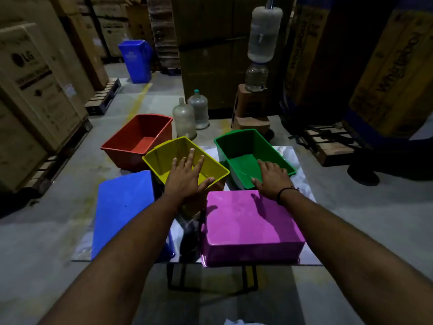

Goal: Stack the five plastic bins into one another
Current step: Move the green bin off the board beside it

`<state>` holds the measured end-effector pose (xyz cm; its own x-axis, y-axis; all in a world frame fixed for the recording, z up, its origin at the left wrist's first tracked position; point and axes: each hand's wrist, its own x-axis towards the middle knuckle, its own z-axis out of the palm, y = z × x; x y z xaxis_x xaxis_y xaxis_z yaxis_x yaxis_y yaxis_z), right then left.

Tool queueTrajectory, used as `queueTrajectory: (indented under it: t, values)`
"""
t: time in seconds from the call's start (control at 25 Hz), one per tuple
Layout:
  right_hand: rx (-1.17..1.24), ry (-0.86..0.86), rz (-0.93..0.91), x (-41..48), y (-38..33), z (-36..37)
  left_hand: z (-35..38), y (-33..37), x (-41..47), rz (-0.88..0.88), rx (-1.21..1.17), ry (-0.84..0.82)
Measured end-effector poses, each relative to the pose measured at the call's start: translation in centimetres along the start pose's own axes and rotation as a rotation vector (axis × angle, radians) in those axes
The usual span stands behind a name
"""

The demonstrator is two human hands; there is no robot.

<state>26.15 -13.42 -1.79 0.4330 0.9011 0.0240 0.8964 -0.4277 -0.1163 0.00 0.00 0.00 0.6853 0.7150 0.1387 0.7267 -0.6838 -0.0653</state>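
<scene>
Five plastic bins stand on a shiny table. A red bin is upright at the far left, a yellow bin upright in the middle, a green bin upright at the far right. A blue bin and a pink bin lie upside down at the near side. My left hand hovers over the yellow bin's near rim with its fingers spread. My right hand rests at the green bin's near corner, fingers reaching inside; whether it grips the rim I cannot tell.
Two big water jugs stand on the floor behind the table, next to a dispenser on cardboard boxes. Tall cartons on pallets line the left and right sides. A blue trash bin stands far back.
</scene>
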Motion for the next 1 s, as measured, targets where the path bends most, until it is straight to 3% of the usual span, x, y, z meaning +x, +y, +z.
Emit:
queueTrajectory:
  t: [0.12,0.36,0.56,0.84,1.0]
  values:
    - [-0.018,-0.048,-0.013,1.0,1.8,0.8,1.4,1.9,1.6,-0.027,-0.008,-0.008]
    - [-0.075,-0.196,-0.127,3.0,4.0,2.3,3.3,4.8,4.7,0.141,-0.001,-0.030]
    - [-0.124,-0.203,-0.134,4.1,6.5,2.9,5.0,5.2,7.8,0.173,-0.070,-0.040]
    - [-0.123,-0.153,0.077,6.4,4.2,3.0,7.2,5.6,11.9,0.223,-0.151,-0.046]
    - [0.005,-0.132,0.212,7.9,1.9,4.2,7.9,6.7,12.8,0.300,-0.118,-0.080]
